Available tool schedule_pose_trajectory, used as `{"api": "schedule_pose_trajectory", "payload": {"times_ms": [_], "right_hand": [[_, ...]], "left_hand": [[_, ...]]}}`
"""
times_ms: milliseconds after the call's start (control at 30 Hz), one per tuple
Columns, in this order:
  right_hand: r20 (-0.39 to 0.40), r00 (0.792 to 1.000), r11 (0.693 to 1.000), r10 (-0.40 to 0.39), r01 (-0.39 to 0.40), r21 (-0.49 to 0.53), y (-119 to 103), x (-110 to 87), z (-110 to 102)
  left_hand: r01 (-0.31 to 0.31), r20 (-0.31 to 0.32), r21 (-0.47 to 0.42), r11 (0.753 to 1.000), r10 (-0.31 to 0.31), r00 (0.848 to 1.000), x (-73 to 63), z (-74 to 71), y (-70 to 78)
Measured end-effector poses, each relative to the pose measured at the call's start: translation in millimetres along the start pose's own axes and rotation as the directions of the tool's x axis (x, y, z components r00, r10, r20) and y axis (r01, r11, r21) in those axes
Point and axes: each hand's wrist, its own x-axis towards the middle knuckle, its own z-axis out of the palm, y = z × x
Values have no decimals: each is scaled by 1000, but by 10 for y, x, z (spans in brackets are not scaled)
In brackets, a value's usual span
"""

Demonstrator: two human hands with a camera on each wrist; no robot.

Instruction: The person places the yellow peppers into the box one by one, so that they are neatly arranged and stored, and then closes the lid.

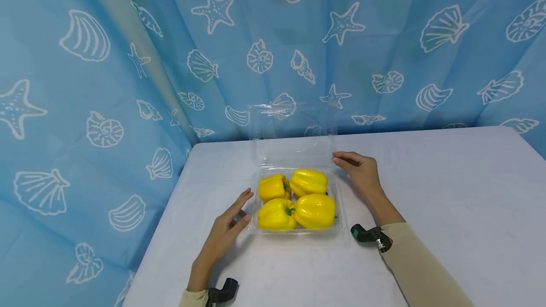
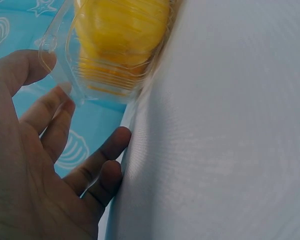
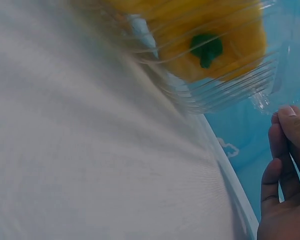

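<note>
A clear plastic clamshell container (image 1: 294, 232) rests on the table with its lid (image 1: 294, 159) raised at the back. Several yellow bell peppers (image 1: 315, 211) fill the base in two rows, some showing green stems. My left hand (image 1: 223, 231) is at the container's left side, thumb and fingers spread, fingertips touching the rim. In the left wrist view, the thumb overlaps the clear rim and the lower fingers hang loose. My right hand (image 1: 360, 169) pinches the lid's right edge near the hinge between thumb and index finger; the right wrist view shows these fingertips (image 3: 286, 111) meeting at the plastic.
A white cloth covers the table (image 1: 448, 193). Blue curtains (image 1: 264, 22) with white shell and starfish prints hang behind and along the left side. A black wrist camera (image 1: 364, 233) sits on the right wrist, another (image 1: 226, 290) on the left.
</note>
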Motion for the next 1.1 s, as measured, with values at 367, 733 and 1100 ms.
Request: {"api": "schedule_pose_trajectory", "payload": {"times_ms": [367, 733, 1100], "right_hand": [[18, 998, 999, -53, 53, -13, 2, -8, -74], [81, 992, 995, -101, 103, -13, 10, -14, -102], [93, 987, 991, -131, 132, -6, -12, -79, -129]], "left_hand": [[-37, -1, -1, 999, 37, 999, 19, 6, -23], [-22, -4, -6, 1000, 22, 1000, 7, 3, -31], [-6, -1, -2, 1000, 6, 1000, 2, 6, -15]]}}
